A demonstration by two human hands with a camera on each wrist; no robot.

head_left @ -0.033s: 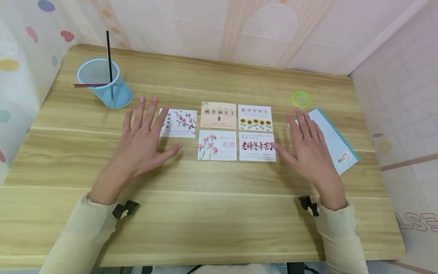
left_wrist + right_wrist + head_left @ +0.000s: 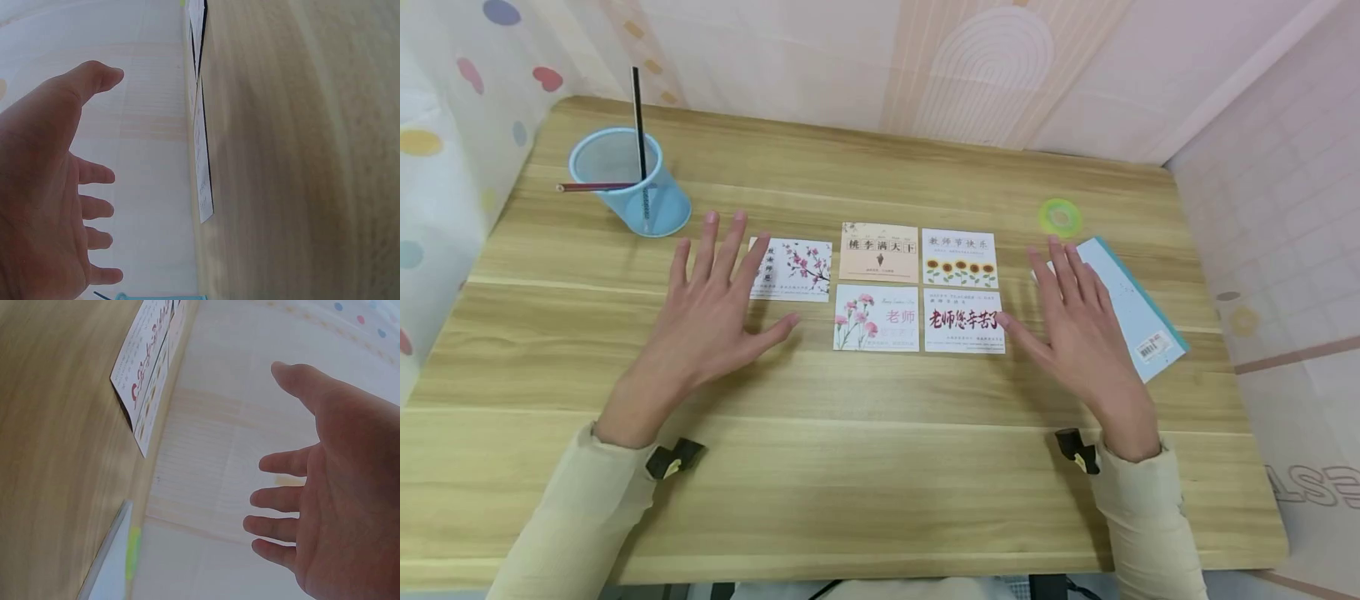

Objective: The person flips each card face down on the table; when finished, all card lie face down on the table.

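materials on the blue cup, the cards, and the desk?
Cup: looks like fine metal mesh, painted pale blue; the pencil shows through its wall. Cards: printed cardstock, thin flat edges, mostly matte. Desk: wood-grain surface, probably laminate rather than solid wood; low sheen.

Your worktop (image 2: pixel 865 467) is light wood-grain laminate, smooth with a soft, matt sheen. The five cards (image 2: pixel 878 252) in front of you look like printed card stock, smooth and faintly satin. The pen holder (image 2: pixel 628 183) is pale blue mesh, fine and see-through, with a smooth solid rim. The notebook (image 2: pixel 1138 317) under your right hand (image 2: pixel 1078 321) has a smooth pale paper cover with a teal edge. The ring (image 2: pixel 1060 217) is translucent green plastic. Your sleeves (image 2: pixel 568 533) are matt, finely ribbed cream cloth.
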